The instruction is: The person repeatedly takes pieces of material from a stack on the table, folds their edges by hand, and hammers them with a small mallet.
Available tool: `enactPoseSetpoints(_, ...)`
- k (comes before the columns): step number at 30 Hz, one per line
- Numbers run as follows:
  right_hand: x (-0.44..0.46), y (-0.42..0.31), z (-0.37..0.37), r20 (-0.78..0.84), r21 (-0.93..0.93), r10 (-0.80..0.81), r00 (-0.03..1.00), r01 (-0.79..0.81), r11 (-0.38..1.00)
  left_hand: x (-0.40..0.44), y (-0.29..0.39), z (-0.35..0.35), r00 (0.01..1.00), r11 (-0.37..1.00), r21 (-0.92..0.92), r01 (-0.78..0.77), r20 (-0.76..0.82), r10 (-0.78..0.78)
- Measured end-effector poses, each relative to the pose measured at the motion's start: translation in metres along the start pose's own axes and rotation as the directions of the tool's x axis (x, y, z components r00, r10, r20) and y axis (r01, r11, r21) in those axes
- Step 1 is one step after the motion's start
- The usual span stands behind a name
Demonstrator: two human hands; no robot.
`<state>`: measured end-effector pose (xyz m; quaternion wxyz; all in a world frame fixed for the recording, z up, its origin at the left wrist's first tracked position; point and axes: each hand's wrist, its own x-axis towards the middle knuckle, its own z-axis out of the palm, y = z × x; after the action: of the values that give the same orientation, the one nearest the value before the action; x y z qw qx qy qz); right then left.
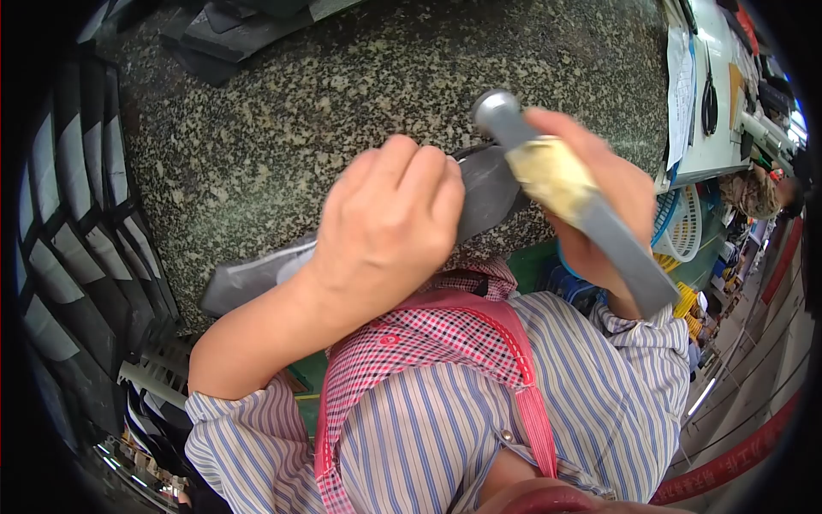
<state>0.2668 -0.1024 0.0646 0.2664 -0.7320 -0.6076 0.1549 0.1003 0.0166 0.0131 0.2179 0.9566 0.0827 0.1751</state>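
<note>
My left hand (390,210) is closed over a long dark leather-like piece (488,184), which lies along the near edge of the stone worktop. Its other end (248,283) sticks out to the left of my wrist, and the middle is hidden under my fingers. My right hand (612,193) grips a hammer (634,253) with a round metal face and a long flat tail. Yellow wrapping covers the middle of its head. The hammer is slightly blurred and sits just above the right end of the dark piece; whether they touch, I cannot tell.
Speckled granite (342,94) forms the worktop. Rows of dark pieces (81,231) with grey patches overlap at the left, and more dark pieces (231,34) lie at the far side. Scissors (709,98) and papers are on a white surface at right, above a white basket (681,223).
</note>
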Motion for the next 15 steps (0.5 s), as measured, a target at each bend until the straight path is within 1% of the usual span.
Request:
enactPoseSetpoints(1,-0.002,0.0,0.002,0.034,-0.015,-0.038,0.999,0.038,0.999,-0.001,0.006,-0.001,0.999,0.999,0.019,0.031,0.041,-0.032)
enactPoseSetpoints(2,-0.006,0.002,0.004,0.066,-0.029,-0.075,0.995,0.077,0.997,-0.002,0.007,0.004,0.999,0.999,0.038,0.029,-0.016,-0.028)
enactPoseSetpoints(3,-0.008,0.003,0.006,0.094,-0.044,-0.11,0.989,0.115,0.992,-0.003,0.004,0.005,0.998,0.999,0.003,0.048,-0.048,-0.048)
enactPoseSetpoints(4,-0.006,0.0,0.006,0.169,-0.031,-0.06,0.984,0.067,0.997,-0.006,-0.001,0.005,0.995,0.998,-0.036,0.06,-0.074,-0.062)
enactPoseSetpoints(5,-0.004,0.0,0.005,0.175,-0.027,-0.059,0.983,0.064,0.998,-0.007,-0.006,0.005,0.991,0.995,-0.075,0.073,-0.105,-0.081)
enactPoseSetpoints(6,-0.002,0.001,0.004,0.182,-0.021,-0.059,0.982,0.064,0.998,-0.007,-0.01,-0.001,0.987,0.993,-0.045,0.106,-0.113,-0.11)
enactPoseSetpoints(7,-0.004,0.001,0.004,0.189,-0.015,-0.048,0.981,0.052,0.999,-0.009,-0.009,-0.003,0.991,0.994,-0.056,0.098,-0.086,-0.103)
enactPoseSetpoints(8,-0.006,0.003,0.005,0.16,0.079,-0.032,0.987,0.019,0.997,-0.01,-0.008,-0.005,0.993,0.994,-0.062,0.091,-0.064,-0.095)
enactPoseSetpoints(9,-0.004,0.005,0.003,0.132,0.049,-0.045,0.99,0.038,0.998,-0.011,-0.008,-0.006,0.995,0.994,-0.064,0.088,-0.048,-0.091)
enactPoseSetpoints(10,-0.004,0.004,0.002,0.107,0.025,-0.051,0.993,0.049,0.998,-0.011,-0.004,-0.004,0.995,0.996,-0.048,0.07,-0.071,-0.073)
enactPoseSetpoints(11,-0.002,0.003,0.001,0.081,0.0,-0.06,0.995,0.06,0.998,-0.012,0.0,-0.005,0.997,0.998,-0.015,0.067,-0.037,-0.067)
enactPoseSetpoints(13,-0.004,-0.007,0.003,0.085,0.038,-0.011,0.996,0.008,0.999,-0.012,0.007,-0.007,0.998,0.997,0.052,0.062,0.024,-0.063)
enactPoseSetpoints(14,-0.005,-0.008,0.005,0.169,0.026,-0.003,0.986,-0.001,1.0,-0.013,0.009,-0.006,0.997,0.996,0.046,0.07,0.008,-0.071)
enactPoseSetpoints(15,-0.006,-0.008,0.007,0.245,0.01,0.007,0.97,-0.01,1.0,-0.014,0.005,-0.004,0.995,0.995,-0.012,0.095,-0.006,-0.095)
